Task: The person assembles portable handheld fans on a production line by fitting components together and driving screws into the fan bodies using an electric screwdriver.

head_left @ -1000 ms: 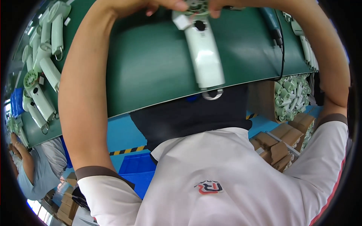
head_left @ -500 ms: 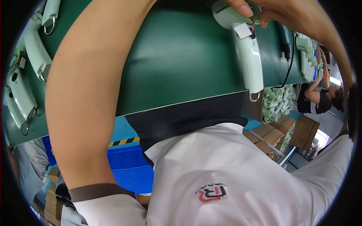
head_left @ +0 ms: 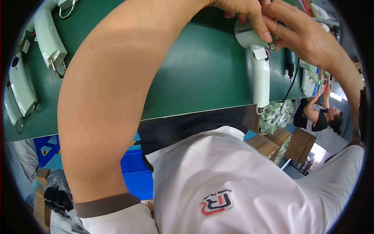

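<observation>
A pale green handheld device lies on the green worktable (head_left: 202, 74), its round head (head_left: 245, 36) up near my hands and its ribbed handle (head_left: 261, 84) reaching the table's near edge. A metal ring hangs from the handle's end. Where handle and head meet, a small white piece (head_left: 260, 53) and thin red and dark wires show. My left hand (head_left: 251, 13) is bent over the head, a fingertip pressed down by the wires. Opposite it, my right hand (head_left: 304, 39) has its fingers closed at the same spot; what they pinch is hidden.
Several similar pale green devices (head_left: 50, 37) lie at the left. A dark power tool (head_left: 290, 62) with a cable is right of the handle. Beyond stand a box of pale green parts (head_left: 274, 117), cartons (head_left: 304, 144) and a co-worker (head_left: 321, 115). A blue bin (head_left: 136, 175) sits below the table.
My view has shifted, so both hands appear lower and show more fully. My fingers have come closer together over the wires. The device still lies on the table.
</observation>
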The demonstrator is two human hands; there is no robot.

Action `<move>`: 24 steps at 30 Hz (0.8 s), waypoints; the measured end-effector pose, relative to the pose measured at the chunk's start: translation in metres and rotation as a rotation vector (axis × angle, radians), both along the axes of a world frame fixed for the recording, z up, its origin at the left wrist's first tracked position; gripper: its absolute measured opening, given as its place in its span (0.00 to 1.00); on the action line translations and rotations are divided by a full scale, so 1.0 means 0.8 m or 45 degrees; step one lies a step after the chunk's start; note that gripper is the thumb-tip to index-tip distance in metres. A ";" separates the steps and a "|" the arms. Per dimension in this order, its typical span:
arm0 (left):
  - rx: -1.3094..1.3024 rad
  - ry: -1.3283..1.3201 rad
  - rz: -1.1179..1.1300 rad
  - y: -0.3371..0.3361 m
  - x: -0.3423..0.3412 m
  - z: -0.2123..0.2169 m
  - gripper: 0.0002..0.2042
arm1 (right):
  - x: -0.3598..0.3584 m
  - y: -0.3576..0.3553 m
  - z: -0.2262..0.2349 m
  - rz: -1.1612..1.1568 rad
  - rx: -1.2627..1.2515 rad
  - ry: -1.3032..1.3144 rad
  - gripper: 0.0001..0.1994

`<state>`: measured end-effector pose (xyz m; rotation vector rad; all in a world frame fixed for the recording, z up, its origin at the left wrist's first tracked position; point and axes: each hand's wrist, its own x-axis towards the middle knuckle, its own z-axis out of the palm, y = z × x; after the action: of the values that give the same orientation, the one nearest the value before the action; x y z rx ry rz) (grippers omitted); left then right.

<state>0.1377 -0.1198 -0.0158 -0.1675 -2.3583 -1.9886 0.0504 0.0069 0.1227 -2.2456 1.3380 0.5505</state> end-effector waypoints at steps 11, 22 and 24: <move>-0.263 0.100 -0.009 -0.005 0.005 0.016 0.27 | -0.062 0.040 -0.006 0.098 -0.215 0.048 0.34; -0.110 0.189 -0.171 -0.012 -0.007 0.007 0.35 | -0.047 0.033 -0.010 0.291 -0.317 0.092 0.34; -0.122 0.216 -0.132 -0.008 -0.014 0.001 0.32 | -0.044 0.037 -0.014 0.211 -0.352 0.053 0.34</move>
<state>0.1261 -0.1260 -0.0147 -0.4534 -2.3813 -1.8215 0.0153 0.0361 0.1114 -2.6002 1.3239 0.4957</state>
